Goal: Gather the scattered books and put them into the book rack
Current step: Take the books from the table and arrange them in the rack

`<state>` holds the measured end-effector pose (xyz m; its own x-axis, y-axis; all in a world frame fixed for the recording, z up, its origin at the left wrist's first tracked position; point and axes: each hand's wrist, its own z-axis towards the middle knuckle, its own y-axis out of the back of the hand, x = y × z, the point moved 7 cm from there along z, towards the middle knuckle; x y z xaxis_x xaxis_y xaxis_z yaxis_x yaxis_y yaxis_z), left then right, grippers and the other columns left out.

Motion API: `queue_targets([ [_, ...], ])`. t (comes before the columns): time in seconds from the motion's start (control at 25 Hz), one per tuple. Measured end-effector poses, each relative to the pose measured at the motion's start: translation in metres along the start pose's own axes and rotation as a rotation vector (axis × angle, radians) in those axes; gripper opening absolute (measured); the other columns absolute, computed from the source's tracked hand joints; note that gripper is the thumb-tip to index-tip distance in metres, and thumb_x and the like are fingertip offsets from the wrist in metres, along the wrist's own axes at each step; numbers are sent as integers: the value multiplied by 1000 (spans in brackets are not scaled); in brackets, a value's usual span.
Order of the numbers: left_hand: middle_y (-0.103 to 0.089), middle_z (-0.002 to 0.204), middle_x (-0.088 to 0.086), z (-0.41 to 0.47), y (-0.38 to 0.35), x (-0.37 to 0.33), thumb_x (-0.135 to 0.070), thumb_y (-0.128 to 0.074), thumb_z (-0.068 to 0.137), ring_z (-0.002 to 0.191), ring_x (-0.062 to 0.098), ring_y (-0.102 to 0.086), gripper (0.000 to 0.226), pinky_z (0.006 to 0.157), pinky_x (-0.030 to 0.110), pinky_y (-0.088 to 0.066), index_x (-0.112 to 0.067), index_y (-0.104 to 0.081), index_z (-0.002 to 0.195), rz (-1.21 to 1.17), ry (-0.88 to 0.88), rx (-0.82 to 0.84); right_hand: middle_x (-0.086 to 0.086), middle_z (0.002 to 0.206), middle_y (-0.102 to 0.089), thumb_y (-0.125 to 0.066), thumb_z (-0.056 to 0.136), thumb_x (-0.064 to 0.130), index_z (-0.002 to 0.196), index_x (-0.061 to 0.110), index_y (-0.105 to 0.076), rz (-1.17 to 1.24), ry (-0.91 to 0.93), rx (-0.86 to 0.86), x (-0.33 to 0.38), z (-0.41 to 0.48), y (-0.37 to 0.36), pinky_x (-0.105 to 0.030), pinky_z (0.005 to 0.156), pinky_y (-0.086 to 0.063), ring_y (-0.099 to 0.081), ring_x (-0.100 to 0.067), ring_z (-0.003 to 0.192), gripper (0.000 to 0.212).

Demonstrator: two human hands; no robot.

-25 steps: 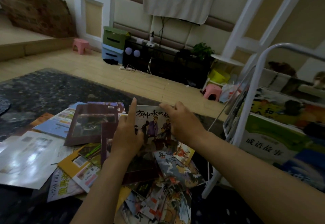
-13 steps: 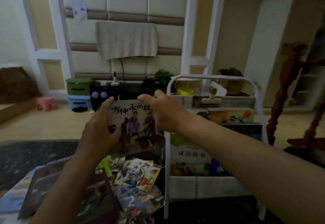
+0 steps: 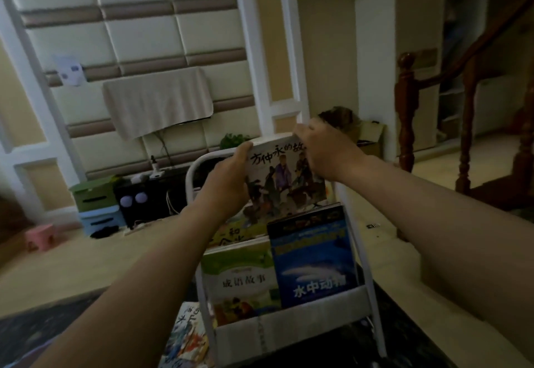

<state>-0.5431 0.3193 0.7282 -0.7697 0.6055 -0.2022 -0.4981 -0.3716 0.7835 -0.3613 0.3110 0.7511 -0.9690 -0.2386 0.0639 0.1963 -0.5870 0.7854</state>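
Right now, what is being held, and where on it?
One illustrated picture book with painted figures on its cover: left hand grips its left edge, right hand its top right corner.

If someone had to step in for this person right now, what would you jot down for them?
Left hand grips the picture book by its left edge; right hand pinches its top right corner.
The book is held upright at the back of the white book rack, not yet let go.
Done: green book and blue book sit in the front pocket, with a yellow book behind.
Left: seat this book, then fetch the loose books by the rack's left foot.
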Motion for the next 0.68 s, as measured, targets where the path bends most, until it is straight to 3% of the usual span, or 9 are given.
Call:
queue_targets([
  [0.12, -56, 129, 16, 19, -28, -10, -5, -61, 87, 112, 31, -57, 76, 92, 42, -51, -21, -21, 150, 28, -29, 32, -17, 122, -49, -47, 91, -6, 137, 10, -44, 38, -46, -4, -35, -4, -19, -41, 83, -51, -52, -35, 109, 48],
  [0.28, -61, 120, 10, 25, -57, -4, -8, -63, 87, 106, 26, -61, 72, 87, 36, -51, -24, -26, 147, 97, -46, 70, -18, 124, -50, -48, 92, -3, 132, 9, -47, 108, -73, -38, -59, -4, -42, -38, 78, -47, -53, -36, 109, 42],
  [0.48, -60, 118, 9, 22, -86, 19, -10, -64, 87, 106, 26, -61, 64, 85, 36, -53, -16, -31, 141, 129, 8, 114, -14, 123, -54, -55, 93, 5, 131, 10, -47, -114, 3, -32, -50, -10, -72, -41, 75, -47, -52, -35, 117, 40],
  [0.56, -59, 122, 11, 17, -97, 28, -13, -67, 87, 108, 28, -60, 72, 88, 38, -53, -11, -27, 147, 150, 31, 119, -14, 122, -57, -54, 92, 5, 128, 11, -49, -216, 30, -18, -44, -12, -82, -46, 83, -50, -51, -37, 120, 37],
  [0.68, -55, 128, 13, 12, -108, 36, -18, -72, 84, 114, 29, -54, 81, 95, 42, -49, -8, -26, 150, 216, 8, 99, -16, 122, -60, -47, 91, 2, 124, 7, -52, -296, 75, 23, -39, -15, -99, -51, 99, -44, -51, -39, 119, 34],
])
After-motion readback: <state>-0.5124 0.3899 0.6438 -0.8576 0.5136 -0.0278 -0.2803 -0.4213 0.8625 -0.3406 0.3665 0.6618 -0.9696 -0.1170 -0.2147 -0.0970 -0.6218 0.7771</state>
